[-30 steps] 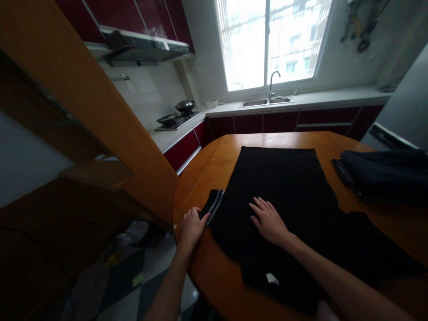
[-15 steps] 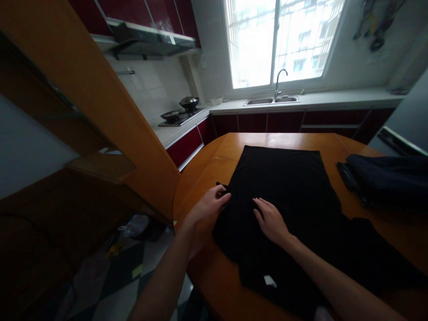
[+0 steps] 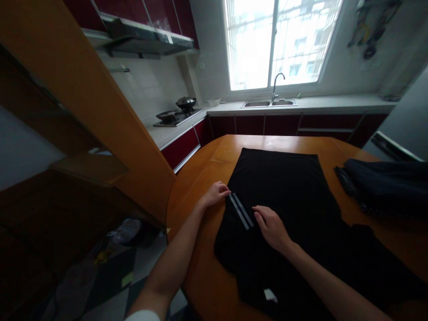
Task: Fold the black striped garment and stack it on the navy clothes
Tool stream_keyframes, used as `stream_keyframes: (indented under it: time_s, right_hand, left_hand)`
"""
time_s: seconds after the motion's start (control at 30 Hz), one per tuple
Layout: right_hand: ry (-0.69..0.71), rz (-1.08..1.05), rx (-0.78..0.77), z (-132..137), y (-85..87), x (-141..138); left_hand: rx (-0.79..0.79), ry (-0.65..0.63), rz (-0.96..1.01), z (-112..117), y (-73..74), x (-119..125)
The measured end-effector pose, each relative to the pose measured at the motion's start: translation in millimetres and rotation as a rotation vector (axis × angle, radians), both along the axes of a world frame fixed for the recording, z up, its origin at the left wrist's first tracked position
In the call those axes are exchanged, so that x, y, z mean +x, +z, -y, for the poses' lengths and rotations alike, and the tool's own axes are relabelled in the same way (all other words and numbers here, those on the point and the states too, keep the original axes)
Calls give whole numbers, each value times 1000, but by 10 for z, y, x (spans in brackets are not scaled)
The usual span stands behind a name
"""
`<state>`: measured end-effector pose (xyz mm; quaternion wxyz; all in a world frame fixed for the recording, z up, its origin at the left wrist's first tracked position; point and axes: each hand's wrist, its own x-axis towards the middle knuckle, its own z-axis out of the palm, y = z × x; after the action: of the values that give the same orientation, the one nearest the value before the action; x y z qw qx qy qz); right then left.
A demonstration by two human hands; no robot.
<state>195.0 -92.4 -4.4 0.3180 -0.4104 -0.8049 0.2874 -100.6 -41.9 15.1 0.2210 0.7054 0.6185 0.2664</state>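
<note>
A black T-shirt lies spread flat on a round wooden table. Its left sleeve, edged with two pale stripes, is folded inward over the shirt's body. My left hand rests at the shirt's left edge, its fingertips pinching the fold right beside the stripes. My right hand lies flat and open on the cloth just to the right of the stripes, pressing it down. A small white tag shows near the shirt's collar end, close to me.
A folded dark garment lies at the table's right side. A slanted wooden beam rises on the left. Behind are red cabinets, a stove with pans, a sink with tap under a bright window. Clutter lies on the checkered floor.
My left hand carried the striped sleeve from the table's left edge inward and laid it over the shirt. My right hand stayed pressed on the cloth.
</note>
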Motion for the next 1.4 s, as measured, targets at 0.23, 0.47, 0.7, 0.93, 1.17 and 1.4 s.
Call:
stream_keyframes:
  time_s: [0.23, 0.47, 0.7, 0.93, 1.17, 1.4]
  right_hand:
    - [7, 84, 77, -18, -45, -18]
    - [63, 232, 188, 3, -99, -3]
    - [71, 270, 186, 13, -95, -9]
    - [50, 261, 163, 11, -61, -19]
    - [38, 227, 149, -12, -81, -25]
    - [52, 228, 187, -16, -97, -35]
  left_hand:
    - [18, 85, -276, 25, -70, 47]
    - [178, -169, -291, 581, 170, 587]
    - [-52, -304, -400, 1443, 32, 588]
    - [-210, -304, -239, 1665, 249, 346]
    - [195, 91, 58, 576, 406, 479]
    - [129, -26, -278, 8, -249, 1132]
